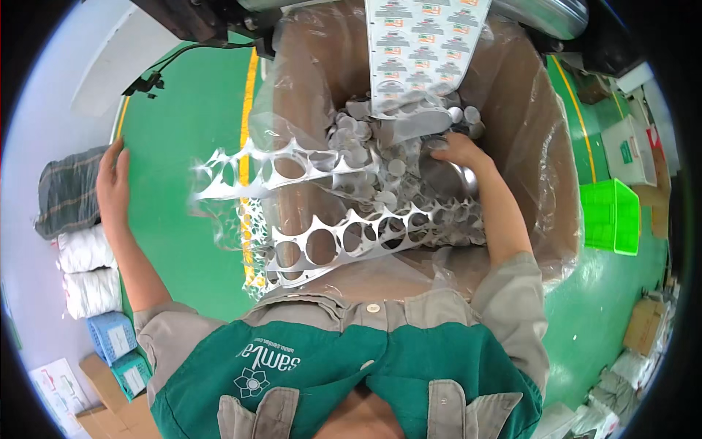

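My left hand (112,181) is out at the far left over the floor, fingers stretched upward, holding nothing. Inside the big brown carton (512,110), my right hand (462,151) curls at the upper edge of a shiny silvery round piece (447,178). What its fingers grip is partly hidden. Many loose silvery discs (355,132) lie around it in the carton. Two punched foil strips with rows of round holes, one upper (292,167) and one lower (340,240), stretch from the heap over the carton's left side. The upper strip is blurred at its left end.
A printed foil sheet (424,47) hangs into the carton from the machine roller (545,16). Clear plastic film (552,175) lines the carton. At right stands a bright green crate (609,217); wrapped white bundles (89,271) and blue packs (111,336) are stacked at left.
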Motion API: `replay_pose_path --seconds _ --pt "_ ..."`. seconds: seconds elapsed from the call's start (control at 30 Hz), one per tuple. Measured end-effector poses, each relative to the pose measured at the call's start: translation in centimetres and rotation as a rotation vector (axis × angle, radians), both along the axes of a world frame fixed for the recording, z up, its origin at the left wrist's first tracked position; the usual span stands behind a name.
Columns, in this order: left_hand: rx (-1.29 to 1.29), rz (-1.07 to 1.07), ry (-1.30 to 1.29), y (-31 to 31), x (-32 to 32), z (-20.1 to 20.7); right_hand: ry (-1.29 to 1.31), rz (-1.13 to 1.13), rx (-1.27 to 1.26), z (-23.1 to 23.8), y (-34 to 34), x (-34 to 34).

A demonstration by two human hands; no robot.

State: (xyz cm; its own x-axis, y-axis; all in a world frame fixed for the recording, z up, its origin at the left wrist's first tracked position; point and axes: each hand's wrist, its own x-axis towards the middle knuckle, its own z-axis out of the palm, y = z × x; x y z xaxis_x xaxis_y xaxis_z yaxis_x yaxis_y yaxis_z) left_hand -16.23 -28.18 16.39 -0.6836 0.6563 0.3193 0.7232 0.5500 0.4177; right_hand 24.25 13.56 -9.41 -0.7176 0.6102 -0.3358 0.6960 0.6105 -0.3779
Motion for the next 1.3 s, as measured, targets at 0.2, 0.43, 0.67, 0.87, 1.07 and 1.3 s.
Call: replay_pose_path --seconds 0.2,0.43,0.67,0.87,1.07,1.3 --pt "-0.49 -0.951 0.291 10.5 14.7 -4.6 0.421 0.194 -0.402 12.2 -2.7 -4.3" --pt "-0.452 -0.97 0.308 11.5 14.6 -7.6 1.526 -0.353 -1.262 10.2 -0.3 -2.4" --pt "-0.477 -0.967 0.231 12.8 13.8 -9.0 -0.302 -0.072 -0.055 -3.6 -2.0 0.6" --pt "-0.209 -0.522 -0.62 13.8 13.4 -4.2 0.544 -0.005 -0.298 13.1 -2.4 -4.6" --pt "0.266 -0.472 -0.749 13.0 11.6 0.1 1.368 0.004 -1.564 16.2 -4.2 -3.3" --pt "0.482 -0.389 -0.664 9.0 9.0 2.6 -0.104 -0.329 0.018 -2.2 0.4 0.9"
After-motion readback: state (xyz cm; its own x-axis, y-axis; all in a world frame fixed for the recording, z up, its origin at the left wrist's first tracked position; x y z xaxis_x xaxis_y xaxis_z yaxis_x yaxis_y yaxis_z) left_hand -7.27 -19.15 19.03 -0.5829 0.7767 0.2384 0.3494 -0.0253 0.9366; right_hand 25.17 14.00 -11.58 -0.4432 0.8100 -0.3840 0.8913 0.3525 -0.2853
